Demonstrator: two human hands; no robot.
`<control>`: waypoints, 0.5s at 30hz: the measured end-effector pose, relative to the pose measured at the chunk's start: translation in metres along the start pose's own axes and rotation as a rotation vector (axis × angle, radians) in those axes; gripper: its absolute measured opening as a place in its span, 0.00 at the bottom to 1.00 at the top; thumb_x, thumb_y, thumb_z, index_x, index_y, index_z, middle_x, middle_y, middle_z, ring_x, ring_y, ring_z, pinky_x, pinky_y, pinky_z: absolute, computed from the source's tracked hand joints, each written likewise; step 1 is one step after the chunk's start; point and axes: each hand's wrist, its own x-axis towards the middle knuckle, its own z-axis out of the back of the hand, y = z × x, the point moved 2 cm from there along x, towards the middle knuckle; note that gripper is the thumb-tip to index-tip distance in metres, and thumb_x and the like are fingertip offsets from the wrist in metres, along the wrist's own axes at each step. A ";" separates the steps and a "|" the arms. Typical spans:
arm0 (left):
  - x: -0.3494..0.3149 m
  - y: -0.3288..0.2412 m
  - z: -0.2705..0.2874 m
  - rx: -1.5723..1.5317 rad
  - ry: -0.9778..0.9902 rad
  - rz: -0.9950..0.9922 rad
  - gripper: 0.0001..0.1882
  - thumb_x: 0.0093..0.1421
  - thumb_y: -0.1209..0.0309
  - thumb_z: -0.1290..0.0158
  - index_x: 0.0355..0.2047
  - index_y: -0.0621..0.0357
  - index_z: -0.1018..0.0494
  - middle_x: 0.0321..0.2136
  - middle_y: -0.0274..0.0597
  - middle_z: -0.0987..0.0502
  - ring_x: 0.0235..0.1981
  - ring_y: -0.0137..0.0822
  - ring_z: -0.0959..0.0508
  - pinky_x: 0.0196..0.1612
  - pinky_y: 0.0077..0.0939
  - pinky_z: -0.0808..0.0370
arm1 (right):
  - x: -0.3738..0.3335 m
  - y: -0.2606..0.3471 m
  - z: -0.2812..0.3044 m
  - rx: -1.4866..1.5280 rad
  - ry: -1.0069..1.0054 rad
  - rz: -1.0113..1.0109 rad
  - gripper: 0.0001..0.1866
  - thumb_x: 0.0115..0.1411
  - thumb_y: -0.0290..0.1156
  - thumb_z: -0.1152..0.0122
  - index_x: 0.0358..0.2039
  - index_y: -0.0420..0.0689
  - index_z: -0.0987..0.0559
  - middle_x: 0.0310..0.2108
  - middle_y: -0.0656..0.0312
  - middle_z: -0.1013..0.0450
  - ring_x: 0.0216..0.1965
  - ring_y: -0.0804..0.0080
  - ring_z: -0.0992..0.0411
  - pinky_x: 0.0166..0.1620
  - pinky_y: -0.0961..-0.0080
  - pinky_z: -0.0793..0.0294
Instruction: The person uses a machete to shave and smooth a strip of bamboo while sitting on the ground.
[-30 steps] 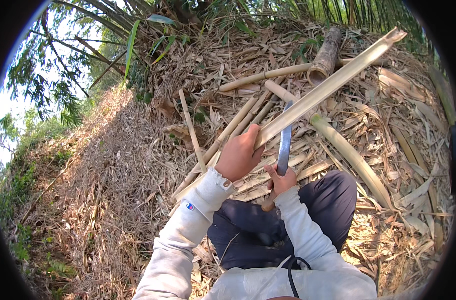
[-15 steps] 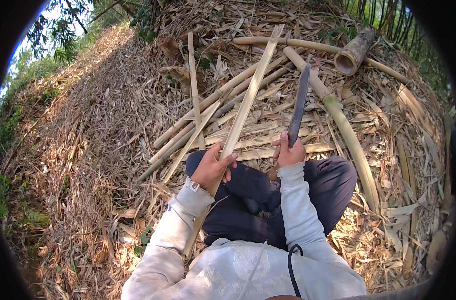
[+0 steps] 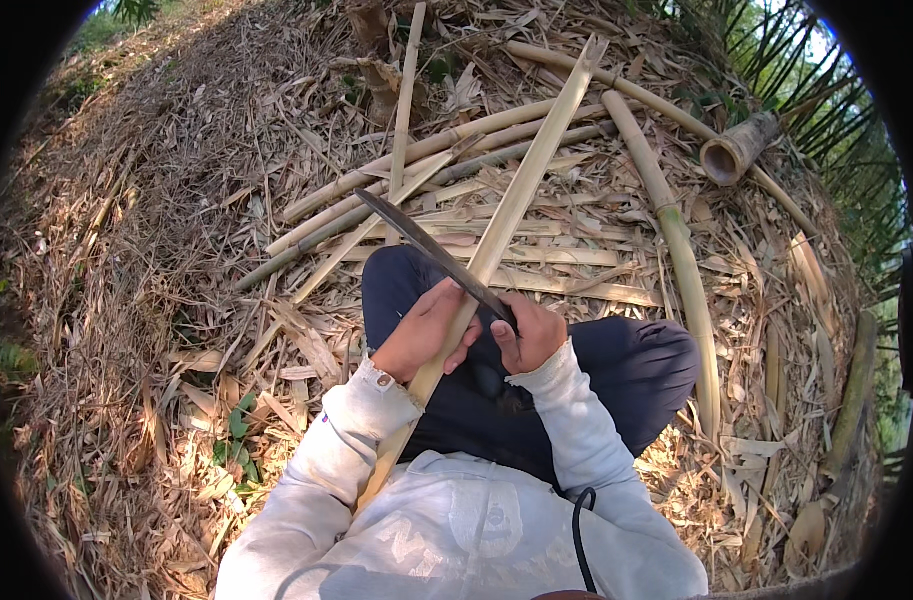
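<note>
A long split bamboo strip [image 3: 525, 190] runs from beside my waist away over my lap, its far end frayed. My left hand [image 3: 432, 335] is wrapped round it near its middle. In my right hand [image 3: 533, 334] I grip a machete [image 3: 417, 236], its handle mostly hidden by my fingers. The dark blade lies across the strip just beyond my left hand, its tip pointing to the far left. From this angle I cannot tell how deep the edge sits in the bamboo.
Several split bamboo slats [image 3: 537, 254] lie on dry leaf litter beyond my crossed legs. Whole bamboo poles [image 3: 367, 180] rest behind them. To the right are a thick green-tan pole [image 3: 679, 250] and a short hollow bamboo section [image 3: 742, 150]. A stump [image 3: 382, 85] stands at the back.
The machete has swung from upright on the right to lying leftward across the strip. My right hand has come in close to my left hand. The view has shifted slightly.
</note>
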 end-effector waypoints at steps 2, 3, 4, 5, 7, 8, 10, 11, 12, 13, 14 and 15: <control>-0.005 0.011 -0.002 0.018 0.030 -0.015 0.18 0.74 0.57 0.70 0.42 0.57 0.37 0.20 0.37 0.31 0.09 0.26 0.36 0.11 0.20 0.37 | -0.005 -0.001 -0.001 -0.053 -0.021 0.042 0.23 0.63 0.50 0.44 0.39 0.40 0.24 0.29 0.51 0.24 0.30 0.54 0.23 0.31 0.64 0.24; -0.009 0.011 -0.006 0.033 0.001 -0.009 0.18 0.74 0.59 0.69 0.40 0.59 0.36 0.20 0.35 0.33 0.09 0.24 0.38 0.11 0.19 0.38 | -0.007 -0.002 0.001 -0.064 0.014 0.044 0.23 0.62 0.51 0.44 0.39 0.40 0.24 0.29 0.52 0.25 0.29 0.54 0.24 0.31 0.65 0.24; -0.012 0.014 -0.010 0.035 0.007 0.007 0.18 0.74 0.59 0.69 0.40 0.60 0.36 0.19 0.35 0.34 0.09 0.23 0.38 0.12 0.19 0.38 | -0.009 -0.004 0.007 -0.076 0.047 0.045 0.23 0.62 0.51 0.43 0.38 0.40 0.24 0.29 0.53 0.25 0.29 0.55 0.24 0.31 0.65 0.24; -0.014 0.018 -0.013 0.038 0.014 0.024 0.18 0.74 0.59 0.69 0.40 0.60 0.35 0.19 0.34 0.35 0.09 0.23 0.38 0.12 0.19 0.38 | -0.011 -0.005 0.014 -0.087 0.079 0.044 0.23 0.61 0.51 0.42 0.38 0.41 0.24 0.30 0.53 0.25 0.29 0.56 0.24 0.31 0.66 0.24; -0.016 0.025 -0.018 0.035 0.016 0.047 0.18 0.74 0.60 0.67 0.41 0.62 0.34 0.19 0.33 0.37 0.10 0.23 0.39 0.13 0.20 0.39 | -0.012 0.000 0.028 -0.205 0.087 0.073 0.23 0.60 0.52 0.42 0.36 0.41 0.23 0.28 0.55 0.27 0.28 0.57 0.25 0.30 0.66 0.24; -0.017 0.027 -0.020 0.033 0.022 0.065 0.18 0.74 0.59 0.67 0.41 0.61 0.35 0.19 0.34 0.37 0.10 0.23 0.40 0.13 0.20 0.39 | -0.012 0.003 0.034 -0.263 0.092 0.085 0.23 0.59 0.52 0.41 0.36 0.41 0.23 0.27 0.56 0.27 0.27 0.57 0.26 0.30 0.66 0.25; -0.015 0.031 -0.026 0.017 0.035 0.098 0.18 0.74 0.57 0.66 0.41 0.59 0.36 0.20 0.35 0.36 0.10 0.24 0.40 0.14 0.21 0.39 | -0.015 0.002 0.048 -0.317 0.041 0.075 0.26 0.56 0.56 0.38 0.32 0.42 0.23 0.24 0.58 0.30 0.25 0.60 0.27 0.29 0.67 0.26; -0.014 0.028 -0.031 -0.001 0.102 0.103 0.17 0.74 0.59 0.66 0.41 0.60 0.36 0.20 0.36 0.36 0.10 0.25 0.41 0.14 0.21 0.38 | -0.017 -0.001 0.055 -0.327 0.022 0.061 0.26 0.55 0.57 0.38 0.31 0.42 0.23 0.24 0.58 0.30 0.26 0.60 0.27 0.28 0.67 0.26; -0.012 0.026 -0.034 0.000 0.106 0.108 0.17 0.74 0.59 0.66 0.42 0.60 0.35 0.20 0.35 0.37 0.10 0.25 0.40 0.14 0.21 0.38 | -0.019 -0.004 0.060 -0.330 0.009 0.057 0.27 0.54 0.58 0.37 0.30 0.42 0.23 0.24 0.58 0.30 0.26 0.60 0.27 0.28 0.67 0.26; -0.010 0.025 -0.037 0.000 0.109 0.111 0.18 0.74 0.59 0.67 0.43 0.61 0.34 0.20 0.34 0.38 0.10 0.24 0.40 0.14 0.21 0.38 | -0.022 -0.005 0.063 -0.334 -0.009 0.049 0.28 0.52 0.59 0.37 0.30 0.42 0.23 0.23 0.59 0.30 0.23 0.60 0.29 0.26 0.67 0.28; -0.008 0.025 -0.040 -0.001 0.109 0.114 0.19 0.74 0.59 0.67 0.43 0.62 0.34 0.20 0.33 0.38 0.10 0.24 0.39 0.13 0.20 0.38 | -0.024 -0.005 0.064 -0.339 -0.003 0.037 0.28 0.53 0.59 0.37 0.30 0.42 0.23 0.23 0.59 0.30 0.23 0.60 0.29 0.26 0.67 0.28; -0.007 0.025 -0.040 -0.013 0.118 0.129 0.19 0.74 0.59 0.67 0.43 0.63 0.33 0.20 0.34 0.38 0.10 0.24 0.38 0.13 0.20 0.37 | -0.024 -0.004 0.063 -0.342 0.001 0.027 0.28 0.53 0.58 0.37 0.30 0.41 0.23 0.23 0.59 0.30 0.23 0.60 0.28 0.26 0.67 0.28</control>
